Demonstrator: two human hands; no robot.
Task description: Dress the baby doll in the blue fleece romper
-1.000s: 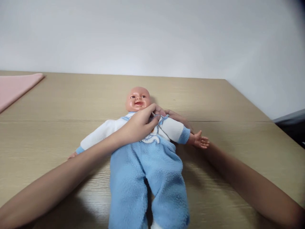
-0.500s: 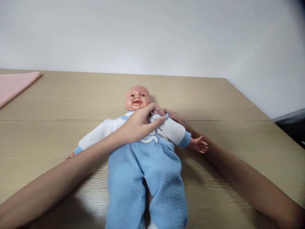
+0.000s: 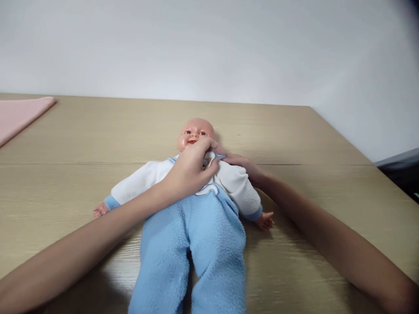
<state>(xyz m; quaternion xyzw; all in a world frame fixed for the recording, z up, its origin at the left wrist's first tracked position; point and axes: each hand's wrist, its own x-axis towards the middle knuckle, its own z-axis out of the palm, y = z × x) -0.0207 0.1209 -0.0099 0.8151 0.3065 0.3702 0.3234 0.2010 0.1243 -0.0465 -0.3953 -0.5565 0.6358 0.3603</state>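
A baby doll (image 3: 193, 244) lies on its back on the table, in fleecy blue trousers with a bib and white sleeves with blue cuffs. Across its chest reaches my left hand (image 3: 191, 168), thumb and fingers closed on the bib near the shoulder on the right side of the view; the fingers partly cover the doll's chin. My right hand (image 3: 244, 163) comes from the right to that same shoulder, its fingertips gathered at the strap by the white sleeve (image 3: 234, 181). The right thumb is hidden.
The wooden table (image 3: 81, 135) has a seam running across it. A folded pink cloth (image 3: 19, 115) lies at the far left. Behind stands a pale wall (image 3: 196, 48); something dark (image 3: 402, 170) is beyond the table's right edge.
The doll's upper body has shifted slightly right and its legs left. The doll's arm on the right has dropped down. My right hand has come further over the shoulder and shows more.
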